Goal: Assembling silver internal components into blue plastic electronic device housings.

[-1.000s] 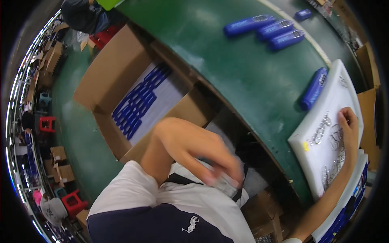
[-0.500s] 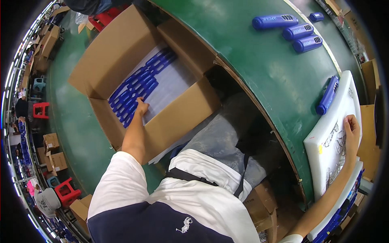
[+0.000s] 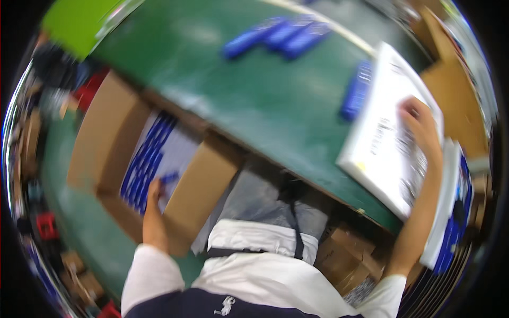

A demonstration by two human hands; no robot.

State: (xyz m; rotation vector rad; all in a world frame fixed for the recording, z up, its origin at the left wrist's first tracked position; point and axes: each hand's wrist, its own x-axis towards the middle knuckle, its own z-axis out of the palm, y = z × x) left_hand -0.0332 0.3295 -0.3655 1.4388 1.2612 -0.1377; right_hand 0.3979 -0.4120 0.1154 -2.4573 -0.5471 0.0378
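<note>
My left hand (image 3: 155, 192) reaches down into an open cardboard box (image 3: 101, 143) at my left and holds a blue handle-shaped part (image 3: 168, 178) just above a row of the same blue parts (image 3: 146, 159) lying on a white sheet. My right hand (image 3: 421, 124) rests flat on a white foam tray (image 3: 384, 153) that lies at the right end of the green table (image 3: 254, 100). One blue part (image 3: 356, 91) lies against the tray's left edge. The picture is blurred by motion.
Three more blue parts (image 3: 278, 37) lie at the far side of the green table. Under the white tray sits a stack of trays with blue parts (image 3: 450, 238). Brown cartons (image 3: 344, 259) stand under the table by my legs. Red stools (image 3: 46, 225) stand on the floor at left.
My left hand went from my chest down into the cardboard box and now has a blue part in its fingers. The view has tilted and blurred. My right hand stayed on the white tray.
</note>
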